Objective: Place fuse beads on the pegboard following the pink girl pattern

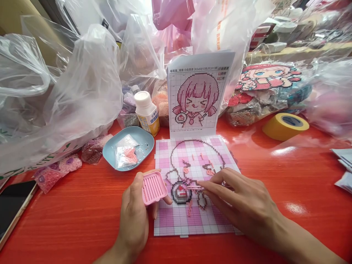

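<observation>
A small pink ribbed tray is held in my left hand, tilted over the left edge of the pegboard. My right hand pinches pink tweezers, whose tips are beside the round dark-rimmed bead motif. Whether a bead is between the tips is too small to tell. The pink-and-white checked pegboard lies flat and bears dark outlines and a few coral beads. Behind it, a printed pattern sheet of a pink-haired figure stands upright.
On the left are a blue dish with small bead bags, a white-capped bottle and a phone. Yellow tape and a finished bead figure are at the right. Plastic bags line the back.
</observation>
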`<state>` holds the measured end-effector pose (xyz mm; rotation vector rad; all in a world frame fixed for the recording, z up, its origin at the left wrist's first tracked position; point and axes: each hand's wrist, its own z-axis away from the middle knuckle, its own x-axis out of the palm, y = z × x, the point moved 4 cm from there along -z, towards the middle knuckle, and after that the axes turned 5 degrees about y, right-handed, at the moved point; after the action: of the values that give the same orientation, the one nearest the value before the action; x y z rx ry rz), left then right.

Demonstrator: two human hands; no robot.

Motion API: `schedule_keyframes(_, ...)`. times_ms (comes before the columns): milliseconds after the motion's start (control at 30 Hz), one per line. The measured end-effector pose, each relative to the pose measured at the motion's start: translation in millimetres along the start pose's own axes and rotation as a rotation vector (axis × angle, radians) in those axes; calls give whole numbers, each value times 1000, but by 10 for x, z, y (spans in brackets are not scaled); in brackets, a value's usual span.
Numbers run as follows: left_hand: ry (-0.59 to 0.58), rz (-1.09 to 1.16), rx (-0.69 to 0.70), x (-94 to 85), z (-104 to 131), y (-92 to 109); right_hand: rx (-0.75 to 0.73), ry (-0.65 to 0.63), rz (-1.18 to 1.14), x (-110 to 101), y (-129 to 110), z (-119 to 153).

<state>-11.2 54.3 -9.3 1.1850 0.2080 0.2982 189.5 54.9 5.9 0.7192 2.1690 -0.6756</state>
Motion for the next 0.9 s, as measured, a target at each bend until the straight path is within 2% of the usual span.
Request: schedule_keyframes(900,-2,3,7,-3,-5,-10,3,4,-34,26,-10,12)
